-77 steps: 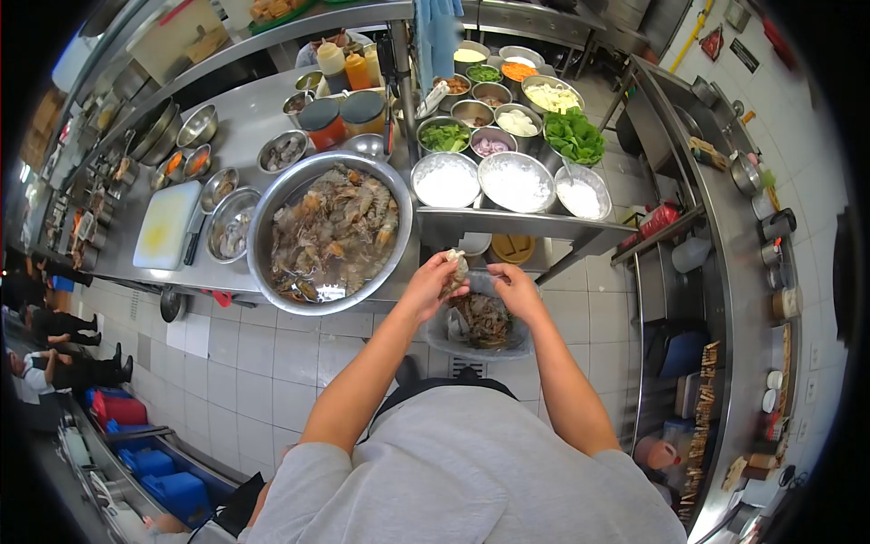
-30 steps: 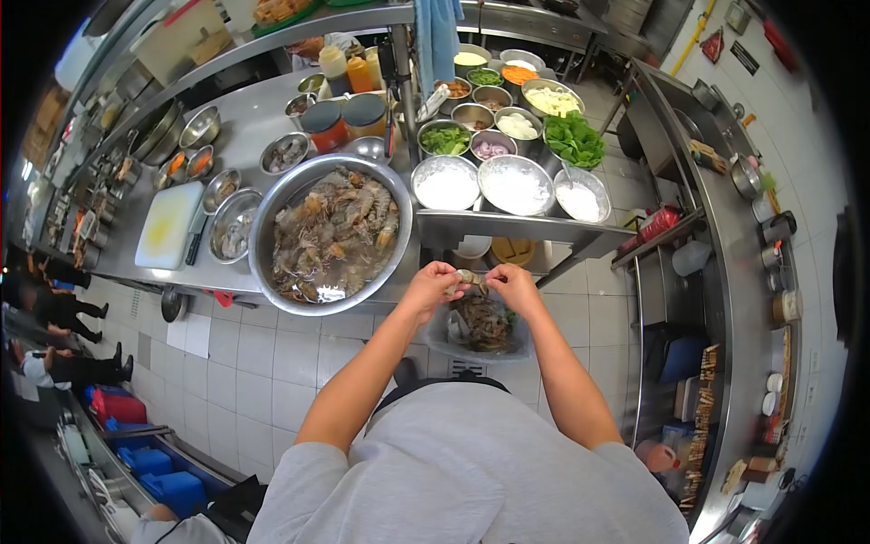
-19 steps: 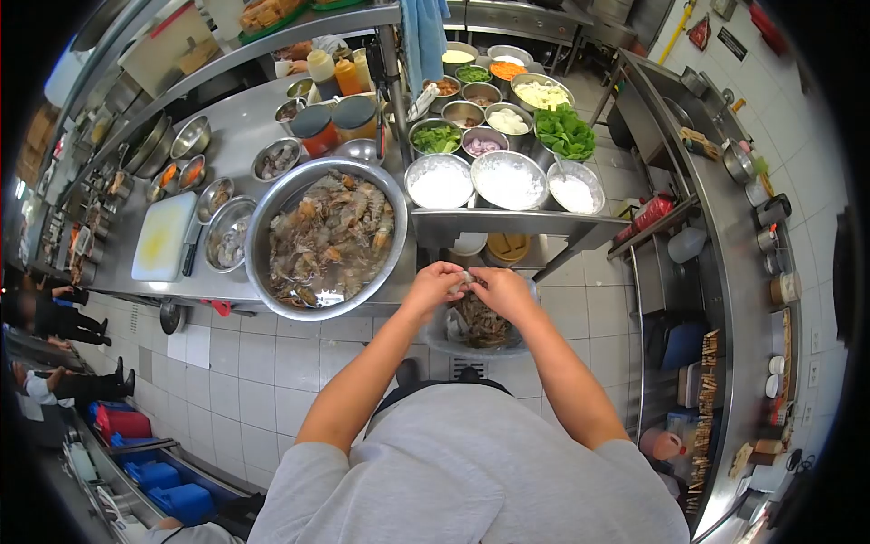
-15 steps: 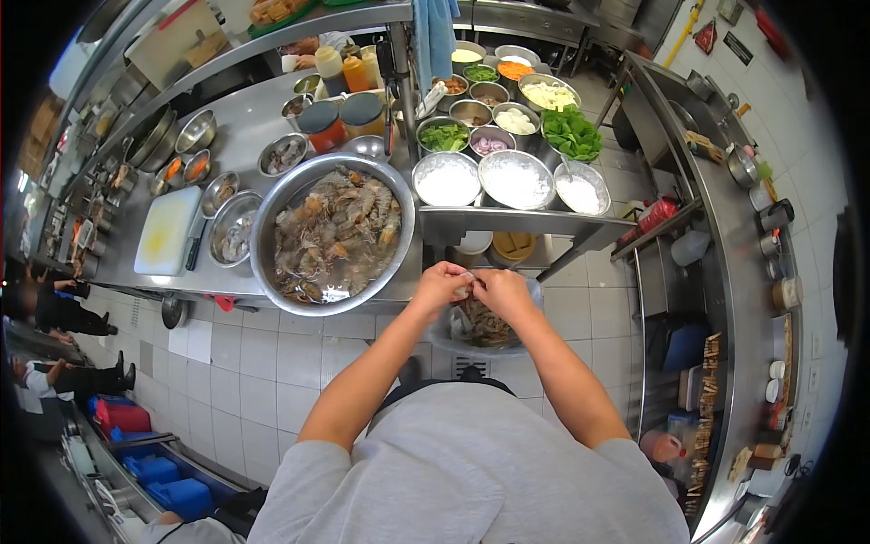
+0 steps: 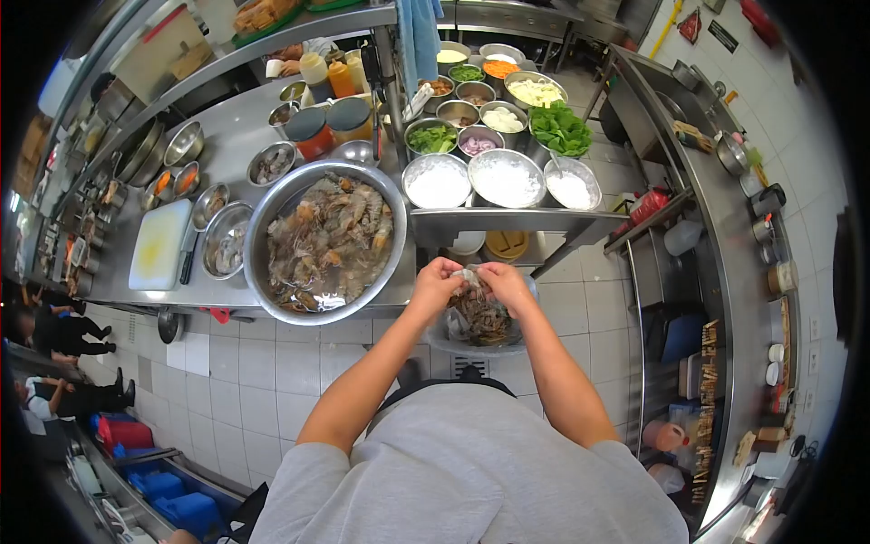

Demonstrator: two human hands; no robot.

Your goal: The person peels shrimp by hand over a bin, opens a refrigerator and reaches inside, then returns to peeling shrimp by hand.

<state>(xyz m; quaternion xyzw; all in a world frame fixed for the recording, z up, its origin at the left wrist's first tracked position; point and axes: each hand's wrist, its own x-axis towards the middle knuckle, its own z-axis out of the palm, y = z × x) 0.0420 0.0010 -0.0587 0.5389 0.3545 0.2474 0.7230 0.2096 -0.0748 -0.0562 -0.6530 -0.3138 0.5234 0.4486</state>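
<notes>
My left hand [image 5: 439,286] and my right hand [image 5: 505,285] are both closed, pinching a pale greyish shrimp [image 5: 468,278] between the fingertips. Much of the shrimp is hidden by my fingers. Below them a bag-lined bin [image 5: 439,339] holds a brownish heap of shrimp heads and shells [image 5: 484,322]. To the left of my hands, a large metal bowl [image 5: 257,276] holds many whole raw shrimp [image 5: 331,231] in cloudy liquid. Farther left, a smaller metal bowl [image 5: 227,243] contains pale peeled shrimp.
A white cutting board [image 5: 161,245] and a knife [image 5: 187,258] lie on the steel counter [image 5: 234,118]. Ahead stand pots of chopped vegetables and white-filled containers [image 5: 507,178]. A steel counter [image 5: 716,208] runs along the right. Other people [image 5: 77,392] are at the far left.
My hands have moved slightly apart, and more of the shrimp shows between them. The whole view has shifted a little.
</notes>
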